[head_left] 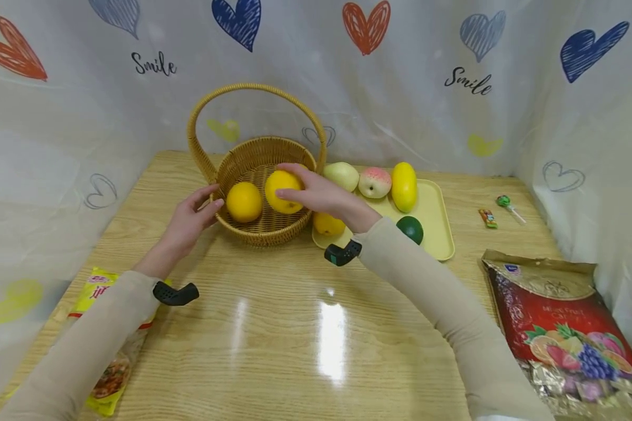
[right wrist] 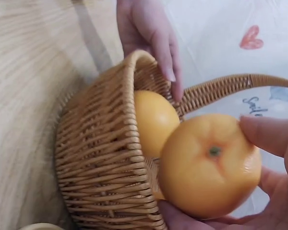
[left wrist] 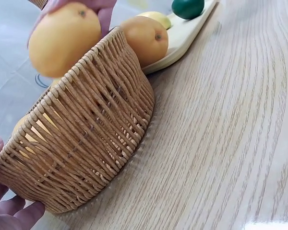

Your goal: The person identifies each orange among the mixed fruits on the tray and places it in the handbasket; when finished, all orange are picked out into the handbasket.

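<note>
A wicker basket [head_left: 265,233] with a tall arched handle stands at the back of the table. My left hand [head_left: 188,219] holds its left rim. One orange [head_left: 244,202] lies inside, on the left. Over the basket's right half, my right hand [head_left: 316,190] grips another orange [right wrist: 210,165] between thumb and fingers. In the left wrist view this held orange [left wrist: 65,39] shows above the rim. A third orange [head_left: 327,224] sits on the yellow tray [head_left: 438,228], right beside the basket and partly behind my right wrist.
Also on the tray are a pale green fruit [head_left: 341,176], a peach [head_left: 375,182], a long yellow fruit [head_left: 404,187] and a dark green fruit [head_left: 410,229]. A lollipop [head_left: 505,203], small candy [head_left: 487,218] and red candy bag [head_left: 563,327] lie right; a yellow food packet [head_left: 105,380] lies left.
</note>
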### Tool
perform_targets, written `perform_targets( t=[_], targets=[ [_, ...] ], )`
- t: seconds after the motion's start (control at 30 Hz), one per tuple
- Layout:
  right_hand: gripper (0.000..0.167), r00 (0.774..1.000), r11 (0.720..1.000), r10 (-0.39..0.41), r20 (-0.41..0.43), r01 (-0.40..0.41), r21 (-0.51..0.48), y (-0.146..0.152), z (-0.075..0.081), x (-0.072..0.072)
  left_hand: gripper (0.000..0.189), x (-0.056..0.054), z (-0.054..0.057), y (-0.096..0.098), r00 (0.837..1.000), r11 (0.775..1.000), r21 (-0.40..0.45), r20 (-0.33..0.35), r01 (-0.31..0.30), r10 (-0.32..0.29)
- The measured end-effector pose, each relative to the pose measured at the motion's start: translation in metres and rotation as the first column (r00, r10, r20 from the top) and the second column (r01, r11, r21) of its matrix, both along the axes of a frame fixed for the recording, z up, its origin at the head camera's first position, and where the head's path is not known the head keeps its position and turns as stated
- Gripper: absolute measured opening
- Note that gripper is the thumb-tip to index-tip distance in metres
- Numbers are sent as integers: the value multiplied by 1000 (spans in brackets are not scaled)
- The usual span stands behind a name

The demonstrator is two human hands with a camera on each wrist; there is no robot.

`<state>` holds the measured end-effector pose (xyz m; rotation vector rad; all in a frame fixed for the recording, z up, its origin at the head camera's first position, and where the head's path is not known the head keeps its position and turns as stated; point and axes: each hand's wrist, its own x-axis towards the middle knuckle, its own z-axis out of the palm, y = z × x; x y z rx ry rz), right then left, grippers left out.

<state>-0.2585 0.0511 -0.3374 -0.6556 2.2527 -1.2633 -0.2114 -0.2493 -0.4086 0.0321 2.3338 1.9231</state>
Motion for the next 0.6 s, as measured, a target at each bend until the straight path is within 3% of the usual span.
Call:
perform_targets(
  t=[0.17,0.3,0.4,0.6],
  targets=[
    [62,994,991,84,69,-91,102,-14,4,-13,64,0,0,-1,1000,1000,2,2,6,-6],
    [62,978,970,150,143,-174,171,-22,5,-18,64,0,0,0,1000,1000,11,6,10,-10],
    [64,971,952,184,153,-215,218,-26,2,-21,64,1,1,1,1000,1000,10,4,2,-2],
    [63,984,960,145,104,-165,227,-31,-2,-28,63,1,2,0,1000,1000,18,13,-3,3]
  ],
)
